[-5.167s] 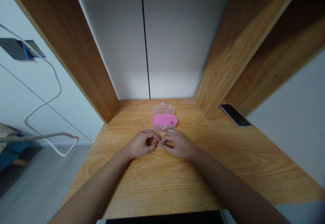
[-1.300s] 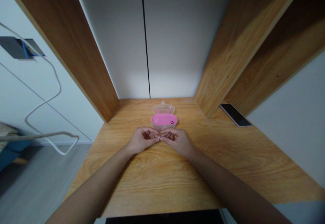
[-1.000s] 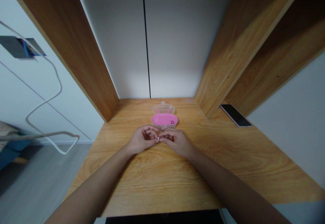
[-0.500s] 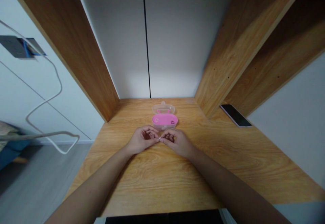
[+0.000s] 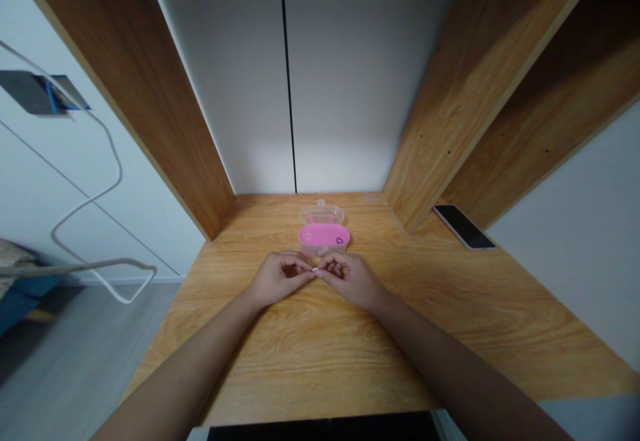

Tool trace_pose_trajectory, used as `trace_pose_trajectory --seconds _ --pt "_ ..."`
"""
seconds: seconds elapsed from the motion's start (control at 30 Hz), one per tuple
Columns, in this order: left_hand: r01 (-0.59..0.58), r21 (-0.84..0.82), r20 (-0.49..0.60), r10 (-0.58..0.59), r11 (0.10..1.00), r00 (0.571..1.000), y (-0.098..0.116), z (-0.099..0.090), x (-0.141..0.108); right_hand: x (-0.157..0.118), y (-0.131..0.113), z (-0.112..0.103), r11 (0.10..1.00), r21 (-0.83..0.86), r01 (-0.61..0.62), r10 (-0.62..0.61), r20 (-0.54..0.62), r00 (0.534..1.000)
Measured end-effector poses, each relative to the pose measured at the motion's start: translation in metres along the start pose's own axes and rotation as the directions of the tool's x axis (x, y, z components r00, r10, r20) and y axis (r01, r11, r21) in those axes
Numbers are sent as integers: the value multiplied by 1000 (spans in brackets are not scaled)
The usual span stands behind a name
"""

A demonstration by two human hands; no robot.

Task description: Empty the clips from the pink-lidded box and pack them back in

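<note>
— so, what do you report at the fingertips?

— item: a tiny pale piece [image 5: 315, 270], too small to name from here, sits between my left hand [image 5: 279, 279] and my right hand [image 5: 350, 279], just above the wooden desktop [image 5: 310, 354]. both hands curl inward, and my fingertips [image 5: 310, 269] pinch the piece from either side; the remaining fingers are bent, not spread.

— how does it handle?

— in my judgement very light, and probably stiff, though i cannot confirm that. it could slip easily, so i judge a fine pinch at its two ends the only sensible hold.

— and nearby?

— just ahead of my hands stands a clear plastic box [image 5: 321, 215] with a pink insert [image 5: 324, 235], untouched. a black smartphone [image 5: 463, 226] lies well off to the right, beside a wooden side panel [image 5: 453, 114].
</note>
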State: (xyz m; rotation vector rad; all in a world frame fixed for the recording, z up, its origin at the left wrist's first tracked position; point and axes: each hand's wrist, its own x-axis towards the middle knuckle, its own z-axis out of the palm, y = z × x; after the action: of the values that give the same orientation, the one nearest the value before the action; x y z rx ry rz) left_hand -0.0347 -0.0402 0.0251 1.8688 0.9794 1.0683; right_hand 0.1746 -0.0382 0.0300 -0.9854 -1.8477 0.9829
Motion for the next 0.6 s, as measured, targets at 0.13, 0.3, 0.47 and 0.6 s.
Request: trace_pose_trajectory --seconds 0.13,0.3,0.47,0.6 --pt "-11 25 -11 11 1000 1000 1 0 0 0 2 1 1000 25 -15 14 19 1000" --pt "-9 29 -9 9 1000 1000 1 0 0 0 5 1 1000 8 -12 12 16 1000" --pt "-21 32 1 21 999 1000 -1 0 0 -1 4 0 999 -39 5 -5 6 1000" --pt "-21 25 0 21 999 1000 -1 0 0 0 3 -1 998 -50 26 -27 -26 999"
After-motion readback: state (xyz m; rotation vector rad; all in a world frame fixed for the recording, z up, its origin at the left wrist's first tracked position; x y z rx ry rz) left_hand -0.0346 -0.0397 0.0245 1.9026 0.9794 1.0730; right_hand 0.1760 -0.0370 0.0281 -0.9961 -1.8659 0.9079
